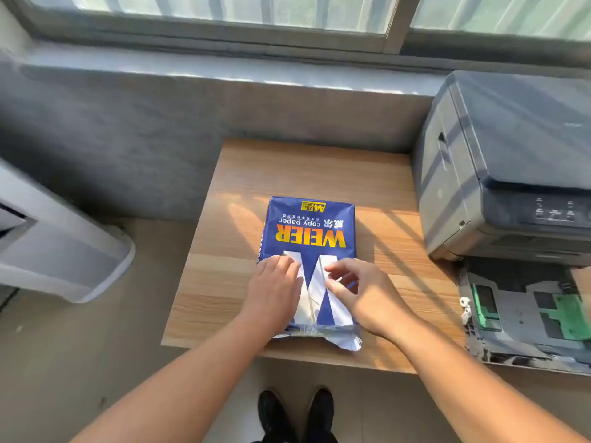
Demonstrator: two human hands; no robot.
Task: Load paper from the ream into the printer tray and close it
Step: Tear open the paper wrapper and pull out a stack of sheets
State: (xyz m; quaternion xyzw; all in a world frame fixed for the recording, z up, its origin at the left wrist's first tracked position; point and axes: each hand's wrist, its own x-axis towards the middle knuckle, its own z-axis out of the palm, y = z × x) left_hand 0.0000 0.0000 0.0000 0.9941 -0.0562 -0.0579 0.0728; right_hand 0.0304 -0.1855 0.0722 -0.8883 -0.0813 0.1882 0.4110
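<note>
Below the hands, two black shoes [297, 417] stand on a grey floor. Both forearms reach forward over a wooden table [230, 225] with a smooth grain pattern. The left hand [275, 289] lies flat, fingers together, on the blue glossy ream [308, 231]. The right hand [361, 292] rests beside it, fingers curled and a little apart, perhaps pinching the wrapper. Right of the right hand lies the open printer tray [524, 314], grey plastic with green guides. Beyond it sits the dark printer [511, 167], below a window [224, 14].

- An office-type room is indicated.
- A printer [508, 167] and a copy-paper ream [308, 238] are placed on a wooden table [224, 282].
- A window [224, 14] is set above a concrete wall [160, 123].
</note>
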